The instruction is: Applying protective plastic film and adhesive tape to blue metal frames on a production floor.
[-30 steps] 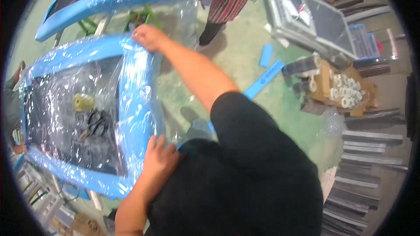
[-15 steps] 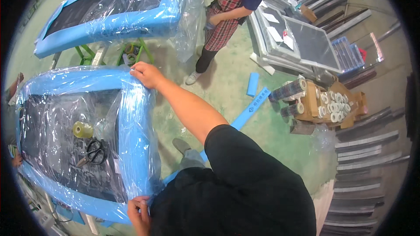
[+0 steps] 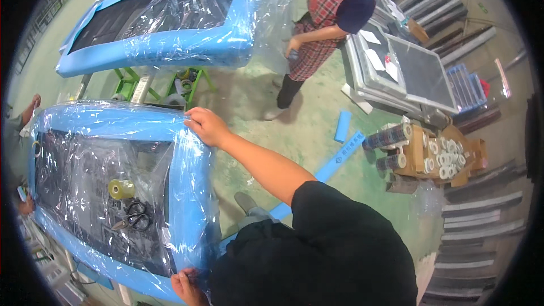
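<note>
A flat panel with blue foam edging [image 3: 190, 215] lies in front of me, loosely covered in clear plastic film [image 3: 85, 192]. At its upper right corner my right hand [image 3: 209, 127] is closed, fingers pinching the film at the foam edge. My left hand [image 3: 187, 287] is at the lower right corner, its fingers curled on the film there. A yellowish roll of tape [image 3: 120, 189] rests on top of the panel, and black-handled scissors [image 3: 136, 216] lie beside it.
A co-worker in a plaid apron [image 3: 323, 39] stands by a second film-covered panel [image 3: 170, 45]. Another person's hand [image 3: 26, 206] is at the far left edge. Blue foam strips [image 3: 334, 161] lie on the floor, near a cardboard box of rolls [image 3: 416, 147]. Framed screens [image 3: 422, 71] are stacked behind.
The whole view has shifted, so the panels and my hands appear farther right and lower. Both hands stay at the same corners. The co-worker's upper body shows more.
</note>
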`<state>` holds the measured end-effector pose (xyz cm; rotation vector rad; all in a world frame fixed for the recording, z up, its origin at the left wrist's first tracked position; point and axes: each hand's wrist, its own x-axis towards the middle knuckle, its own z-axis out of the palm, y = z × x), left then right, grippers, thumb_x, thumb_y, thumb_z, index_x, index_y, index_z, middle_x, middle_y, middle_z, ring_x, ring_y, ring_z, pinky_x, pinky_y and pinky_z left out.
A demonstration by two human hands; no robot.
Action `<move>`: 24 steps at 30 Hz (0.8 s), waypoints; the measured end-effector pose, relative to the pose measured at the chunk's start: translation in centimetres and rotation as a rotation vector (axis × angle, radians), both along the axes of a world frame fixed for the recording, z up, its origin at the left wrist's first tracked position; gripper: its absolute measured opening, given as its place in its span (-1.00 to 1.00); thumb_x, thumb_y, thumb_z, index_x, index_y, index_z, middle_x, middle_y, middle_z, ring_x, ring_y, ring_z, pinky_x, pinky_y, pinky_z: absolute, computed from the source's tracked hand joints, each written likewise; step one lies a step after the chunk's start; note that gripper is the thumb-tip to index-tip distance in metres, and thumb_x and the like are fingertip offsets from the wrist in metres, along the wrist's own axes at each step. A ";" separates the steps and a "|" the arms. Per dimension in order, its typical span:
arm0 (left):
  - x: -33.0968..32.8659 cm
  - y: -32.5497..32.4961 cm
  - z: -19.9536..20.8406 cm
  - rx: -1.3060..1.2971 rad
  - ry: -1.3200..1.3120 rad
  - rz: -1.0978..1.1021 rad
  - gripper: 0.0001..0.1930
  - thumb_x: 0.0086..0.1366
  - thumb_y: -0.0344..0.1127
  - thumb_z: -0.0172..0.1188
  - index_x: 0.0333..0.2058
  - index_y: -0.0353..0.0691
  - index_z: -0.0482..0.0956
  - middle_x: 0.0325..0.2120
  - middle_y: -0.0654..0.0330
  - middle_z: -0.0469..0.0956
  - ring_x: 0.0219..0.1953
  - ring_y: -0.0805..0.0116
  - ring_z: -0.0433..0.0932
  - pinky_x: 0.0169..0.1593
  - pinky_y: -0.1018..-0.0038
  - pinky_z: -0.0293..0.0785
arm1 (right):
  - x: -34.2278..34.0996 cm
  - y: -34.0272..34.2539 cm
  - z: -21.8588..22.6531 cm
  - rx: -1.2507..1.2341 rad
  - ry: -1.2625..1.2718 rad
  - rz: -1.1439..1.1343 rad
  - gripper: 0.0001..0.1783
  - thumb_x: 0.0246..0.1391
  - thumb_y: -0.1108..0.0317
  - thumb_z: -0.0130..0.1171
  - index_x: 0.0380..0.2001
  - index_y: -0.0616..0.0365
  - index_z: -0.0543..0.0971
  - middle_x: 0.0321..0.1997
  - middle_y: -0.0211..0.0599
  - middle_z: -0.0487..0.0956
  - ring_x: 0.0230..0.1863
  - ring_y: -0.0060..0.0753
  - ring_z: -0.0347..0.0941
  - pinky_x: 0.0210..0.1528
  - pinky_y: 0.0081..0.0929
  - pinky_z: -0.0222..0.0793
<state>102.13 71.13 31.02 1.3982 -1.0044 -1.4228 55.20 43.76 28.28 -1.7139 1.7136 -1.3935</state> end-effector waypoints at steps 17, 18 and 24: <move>-1.9 0.6 0.1 -0.040 0.017 0.151 -0.78 0.59 -0.26 0.08 -0.27 -0.23 0.43 -0.37 0.14 0.61 -0.44 0.47 0.53 -0.33 0.53 0.50 | 0.5 -0.1 0.2 -0.021 0.003 0.040 -0.70 0.32 0.13 0.23 -0.24 0.17 0.67 0.06 -0.15 0.66 0.10 0.01 0.56 0.16 -0.17 0.46; -2.1 0.5 0.3 -0.043 0.021 0.157 -0.78 0.59 -0.26 0.08 -0.27 -0.23 0.43 -0.37 0.14 0.61 -0.44 0.47 0.53 -0.33 0.53 0.50 | 0.3 -0.4 -0.1 -0.018 0.013 0.038 -0.70 0.33 0.13 0.23 -0.25 0.17 0.67 0.04 -0.13 0.66 0.10 0.01 0.56 0.16 -0.18 0.46; -2.4 0.1 1.0 -0.051 0.034 0.163 -0.79 0.58 -0.28 0.11 -0.28 -0.26 0.45 -0.35 0.13 0.62 -0.33 0.39 0.57 -0.21 0.44 0.55 | -2.7 -2.6 -1.3 0.017 0.076 0.242 -0.64 0.32 0.06 0.26 -0.33 0.17 0.67 0.04 -0.16 0.61 0.03 -0.09 0.59 0.07 -0.27 0.49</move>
